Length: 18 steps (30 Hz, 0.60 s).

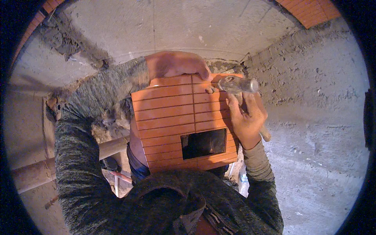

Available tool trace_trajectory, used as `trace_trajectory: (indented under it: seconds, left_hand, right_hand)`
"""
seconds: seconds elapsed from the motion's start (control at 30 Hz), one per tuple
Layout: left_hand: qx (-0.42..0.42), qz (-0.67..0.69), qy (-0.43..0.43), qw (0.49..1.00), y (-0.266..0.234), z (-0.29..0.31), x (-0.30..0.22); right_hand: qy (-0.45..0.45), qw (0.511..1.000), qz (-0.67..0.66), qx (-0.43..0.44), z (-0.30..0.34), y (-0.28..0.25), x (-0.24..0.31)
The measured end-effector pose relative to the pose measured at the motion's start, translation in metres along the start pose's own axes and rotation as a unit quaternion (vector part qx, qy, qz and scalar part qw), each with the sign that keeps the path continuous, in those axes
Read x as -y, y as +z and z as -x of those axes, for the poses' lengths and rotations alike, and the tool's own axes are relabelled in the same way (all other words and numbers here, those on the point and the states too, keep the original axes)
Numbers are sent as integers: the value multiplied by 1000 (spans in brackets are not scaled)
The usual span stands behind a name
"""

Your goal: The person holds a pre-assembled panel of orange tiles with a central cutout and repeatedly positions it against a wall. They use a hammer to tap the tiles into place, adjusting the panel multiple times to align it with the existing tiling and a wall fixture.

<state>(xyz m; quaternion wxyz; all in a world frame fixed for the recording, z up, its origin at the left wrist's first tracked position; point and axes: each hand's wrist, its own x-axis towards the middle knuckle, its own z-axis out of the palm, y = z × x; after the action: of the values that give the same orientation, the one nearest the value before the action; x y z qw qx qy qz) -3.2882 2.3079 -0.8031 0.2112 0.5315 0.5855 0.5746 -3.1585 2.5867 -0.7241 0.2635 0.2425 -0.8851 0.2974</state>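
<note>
An orange tile [166, 113] with dark lines in a brick pattern lies tilted in front of my body. Near its lower edge is a rectangular cut-out [203, 144], dark inside. My left hand [176, 65] reaches across the far side and grips the tile's upper edge, its fingers partly hidden. By the right edge, my right hand [250, 117] is closed around a hammer. The metal hammer head [237, 84] is over the tile's upper right part, and the wooden handle's end [265, 135] shows below the hand. A small rough spot [210, 90] marks the tile beside the head.
Bare grey plaster walls [313, 129] stand close on the right and ahead. Orange tiles [313, 11] cover the wall at the upper right. A thick pipe or pole [35, 174] runs along the left, and a clear plastic bottle [243, 184] is below the tile.
</note>
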Motion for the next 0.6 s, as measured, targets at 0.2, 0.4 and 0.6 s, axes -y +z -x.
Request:
trace_trajectory:
  seconds: [0.2,0.4,0.6]
  left_hand:
    - [-53,-20,-48,997,14,2,-15]
    - [-95,37,-81,992,12,-6,-8]
    - [-114,136,-160,971,15,-4,-2]
  right_hand:
    - [-20,999,27,33,5,7,-4]
    - [-5,1000,-3,4,-5,0,5]
    - [-33,999,8,16,-2,5,-10]
